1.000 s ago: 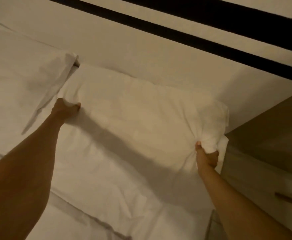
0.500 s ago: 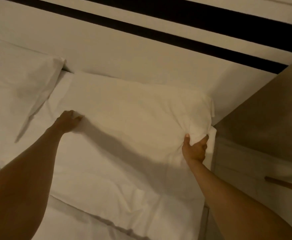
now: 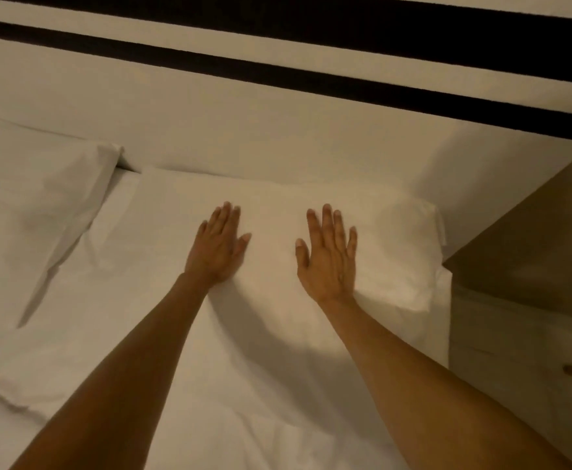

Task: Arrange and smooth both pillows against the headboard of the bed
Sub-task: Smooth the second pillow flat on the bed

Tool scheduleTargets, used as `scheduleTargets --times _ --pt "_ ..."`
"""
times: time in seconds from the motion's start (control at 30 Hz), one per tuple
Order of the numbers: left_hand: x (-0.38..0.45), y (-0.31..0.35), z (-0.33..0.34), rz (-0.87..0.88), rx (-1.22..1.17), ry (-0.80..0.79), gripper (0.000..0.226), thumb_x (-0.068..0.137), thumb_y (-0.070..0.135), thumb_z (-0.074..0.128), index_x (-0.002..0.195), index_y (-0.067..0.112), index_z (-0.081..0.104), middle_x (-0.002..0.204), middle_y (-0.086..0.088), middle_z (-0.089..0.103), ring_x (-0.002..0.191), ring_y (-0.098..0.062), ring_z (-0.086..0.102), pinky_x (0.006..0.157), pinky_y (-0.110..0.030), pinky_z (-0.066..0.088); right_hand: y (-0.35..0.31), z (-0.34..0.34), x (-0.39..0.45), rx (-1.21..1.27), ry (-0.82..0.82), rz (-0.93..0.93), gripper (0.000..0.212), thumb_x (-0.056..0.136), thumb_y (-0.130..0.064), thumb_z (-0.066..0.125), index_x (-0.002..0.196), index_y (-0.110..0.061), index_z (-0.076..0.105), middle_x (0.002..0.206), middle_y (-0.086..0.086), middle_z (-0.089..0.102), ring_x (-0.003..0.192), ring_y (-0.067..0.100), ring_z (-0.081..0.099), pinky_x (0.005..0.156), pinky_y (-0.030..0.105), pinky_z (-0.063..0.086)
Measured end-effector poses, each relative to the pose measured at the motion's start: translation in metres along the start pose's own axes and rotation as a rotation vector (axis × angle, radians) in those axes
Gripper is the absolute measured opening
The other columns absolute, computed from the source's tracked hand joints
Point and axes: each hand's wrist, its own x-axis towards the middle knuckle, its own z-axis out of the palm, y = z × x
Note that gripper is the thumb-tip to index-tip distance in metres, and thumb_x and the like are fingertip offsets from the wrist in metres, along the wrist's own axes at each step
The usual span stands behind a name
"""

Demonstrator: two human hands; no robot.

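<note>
A white pillow [image 3: 389, 252] lies flat on the bed with its far edge against the pale headboard [image 3: 278, 130]. My left hand [image 3: 218, 247] rests palm down on its middle, fingers straight and holding nothing. My right hand [image 3: 328, 257] lies flat on the same pillow a little to the right, fingers slightly spread. A second white pillow [image 3: 30, 198] sits to the left, also against the headboard, with a loose pillowcase flap hanging toward me. Neither hand touches that one.
Two dark horizontal stripes [image 3: 311, 79] run across the wall above the headboard. A brown bedside cabinet [image 3: 532, 249] stands close to the right end of the pillow. The white sheet [image 3: 210, 418] covers the mattress in front.
Both hands have let go of the pillow's corners and moved inward to its middle, where they now lie flat. The pillow sits flatter against the headboard.
</note>
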Motion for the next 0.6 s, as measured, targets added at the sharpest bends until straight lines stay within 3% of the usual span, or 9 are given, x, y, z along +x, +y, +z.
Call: scheduleTargets --times 0.27,0.43,0.6 --pt "-0.001 -0.048 0.022 -0.071 0.042 0.028 0.069 0.095 0.059 0.016 0.156 0.026 0.008 0.164 0.001 0.004 0.152 -0.017 0.005 0.122 -0.040 0.006 0.042 0.020 -0.018 -0.095 -0.005 0.166 0.065 0.098 -0.052 0.023 0.155 -0.020 0.024 0.163 0.003 0.017 0.151 0.022 0.013 0.119 0.040 -0.007" --pt "-0.021 -0.104 0.006 -0.257 0.049 0.011 0.063 0.098 0.053 0.023 0.155 0.029 0.011 0.164 0.001 0.006 0.152 -0.018 0.008 0.121 -0.045 0.008 0.076 0.009 -0.032 -0.111 0.005 0.239 0.067 0.097 -0.053 0.018 0.156 -0.021 0.018 0.163 0.003 0.016 0.151 0.024 0.015 0.120 0.046 0.003" --pt "-0.050 -0.152 -0.027 -0.520 0.160 -0.128 0.066 0.099 0.052 0.021 0.156 0.023 0.008 0.165 -0.002 0.001 0.152 -0.024 0.004 0.120 -0.053 0.006 0.109 -0.011 -0.048 -0.066 -0.023 0.370 0.066 0.098 -0.045 0.015 0.157 -0.017 0.008 0.164 0.009 0.012 0.151 0.028 0.013 0.120 0.054 0.008"
